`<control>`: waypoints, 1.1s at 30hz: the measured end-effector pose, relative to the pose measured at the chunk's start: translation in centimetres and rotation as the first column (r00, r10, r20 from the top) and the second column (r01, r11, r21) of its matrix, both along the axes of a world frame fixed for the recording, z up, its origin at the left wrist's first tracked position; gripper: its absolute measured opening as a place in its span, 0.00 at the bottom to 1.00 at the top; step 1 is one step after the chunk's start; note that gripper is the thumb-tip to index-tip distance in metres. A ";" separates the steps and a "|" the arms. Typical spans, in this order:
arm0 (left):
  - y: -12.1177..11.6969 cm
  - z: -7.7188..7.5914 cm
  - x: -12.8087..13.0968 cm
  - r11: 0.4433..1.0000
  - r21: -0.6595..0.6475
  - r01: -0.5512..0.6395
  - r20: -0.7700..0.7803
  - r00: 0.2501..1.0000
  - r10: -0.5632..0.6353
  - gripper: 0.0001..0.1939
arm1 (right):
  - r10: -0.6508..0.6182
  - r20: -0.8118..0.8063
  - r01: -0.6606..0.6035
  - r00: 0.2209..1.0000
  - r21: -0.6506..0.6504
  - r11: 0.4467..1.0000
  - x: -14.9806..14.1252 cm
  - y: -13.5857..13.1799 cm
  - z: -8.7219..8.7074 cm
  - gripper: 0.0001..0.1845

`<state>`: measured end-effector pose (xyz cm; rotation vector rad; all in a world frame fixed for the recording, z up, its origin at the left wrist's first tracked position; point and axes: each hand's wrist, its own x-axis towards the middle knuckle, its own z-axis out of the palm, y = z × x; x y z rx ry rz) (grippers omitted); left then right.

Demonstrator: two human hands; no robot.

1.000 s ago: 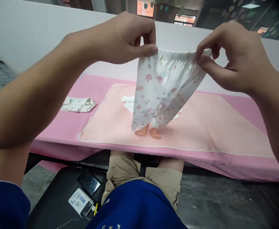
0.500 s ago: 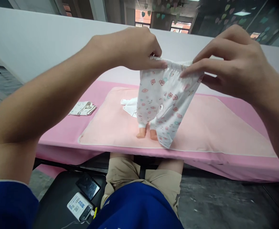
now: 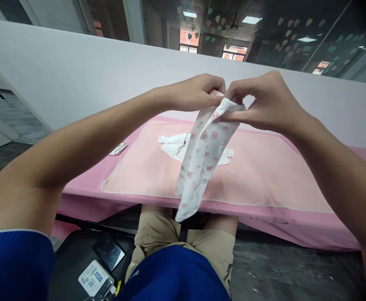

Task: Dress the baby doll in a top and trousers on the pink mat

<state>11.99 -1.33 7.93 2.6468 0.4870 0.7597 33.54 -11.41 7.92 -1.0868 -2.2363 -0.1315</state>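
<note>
Pale partition (image 3: pixel 92 75) across the back, dark glass (image 3: pixel 273 33) above it with heart-shaped decals (image 3: pixel 217 19). Pink cloth (image 3: pixel 89 205) covered the table; a peach mat (image 3: pixel 264 167) with a white border lay on top.

Far left, low: a blue sleeve (image 3: pixel 16 263) at the wearer's left shoulder. Next to it, a black chair (image 3: pixel 67 259) held a white power bank (image 3: pixel 92 278) with printed markings and, just beside it, a dark phone (image 3: pixel 110 253). Above these, a folded cloth (image 3: pixel 118 149) sat on the pink cover, left of the mat, partly hidden by the forearm.

Left of centre, a white garment (image 3: pixel 173 145) lay spread on the mat, a sleeve out to each side, its middle screened from view. Left hand (image 3: pixel 198 92) was closed on the upper edge of the printed pants (image 3: pixel 204 154), fingertips partly hidden. The pants, white with small pink figures, hung at a slant above the mat, narrow and gathered, lower ends toward the wearer's beige shorts (image 3: pixel 158 230). Right hand (image 3: pixel 264 100), close beside the left, pinched the same top edge between thumb and fingers. Lower right: grey, streaked floor (image 3: pixel 280 271).
</note>
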 end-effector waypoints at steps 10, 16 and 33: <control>-0.9 -0.9 -0.9 0.995 -0.088 0.040 0.124 0.992 -0.029 0.23 | -0.249 -0.025 0.250 0.968 0.151 0.956 -1.7 1.3 1.2 0.26; -1.0 -0.8 -0.8 0.995 0.070 -0.065 0.199 0.979 0.050 0.20 | -0.173 -0.101 0.188 0.980 0.153 0.970 -2.1 1.5 0.2 0.31; 2.1 5.0 -0.7 0.977 0.105 -0.184 0.058 0.982 0.179 0.11 | -0.186 -0.669 0.244 0.720 -0.008 0.970 -2.3 1.3 -18.2 0.30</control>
